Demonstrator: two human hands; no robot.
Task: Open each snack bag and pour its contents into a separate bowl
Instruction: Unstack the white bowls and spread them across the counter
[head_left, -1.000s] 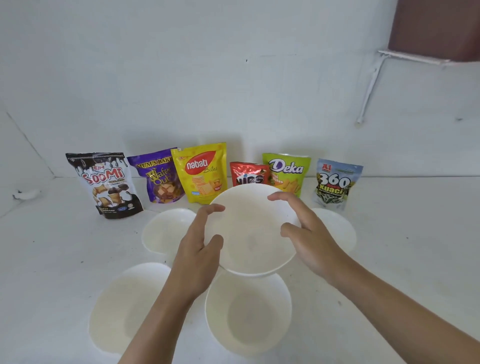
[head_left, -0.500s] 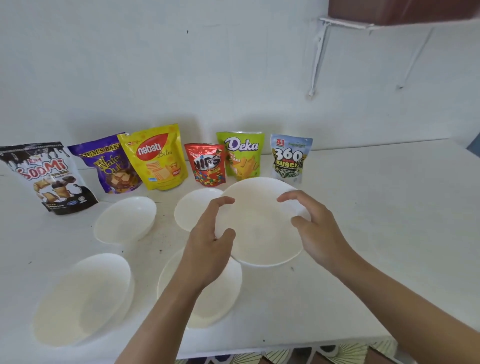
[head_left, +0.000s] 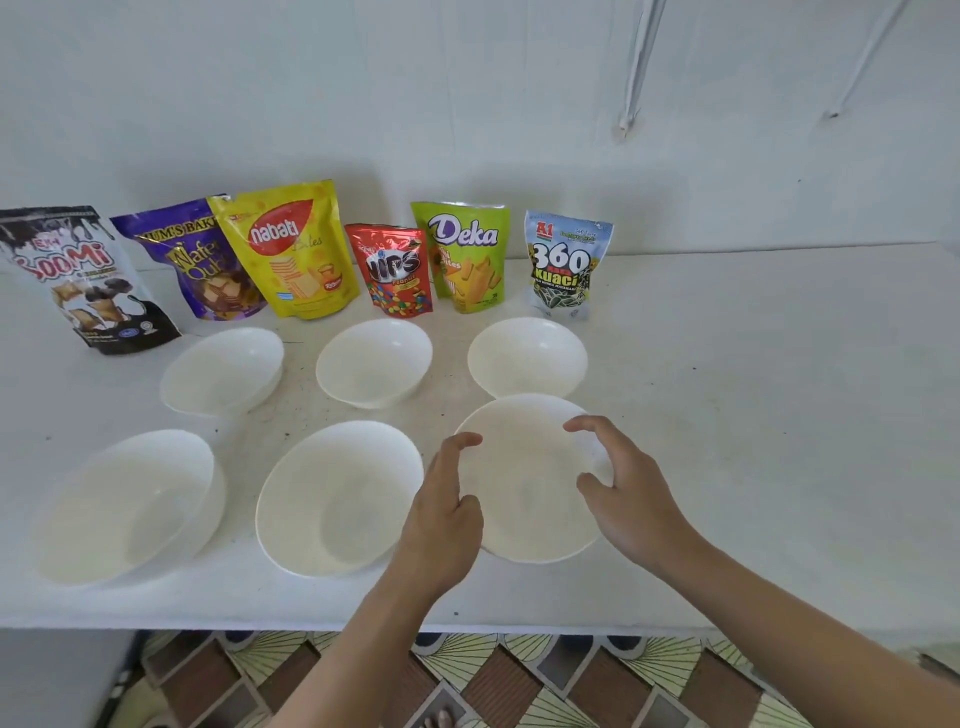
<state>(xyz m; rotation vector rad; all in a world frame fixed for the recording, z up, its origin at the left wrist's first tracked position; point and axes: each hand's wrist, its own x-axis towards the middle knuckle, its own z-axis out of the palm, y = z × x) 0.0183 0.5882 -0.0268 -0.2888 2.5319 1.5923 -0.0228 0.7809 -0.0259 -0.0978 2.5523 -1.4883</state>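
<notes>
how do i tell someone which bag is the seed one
Six snack bags stand in a row at the back of the white table. The seed bag is at the far right end. It alone is pale blue, with 360 in big digits.

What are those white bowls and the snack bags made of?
The white bowls look like glazed ceramic or opal glass, maybe hard plastic: smooth, opaque, with bright glints inside the back ones. The snack bags look like thin printed plastic film, perhaps foil-lined: glossy, creased, and the red Nips bag glints.
</notes>
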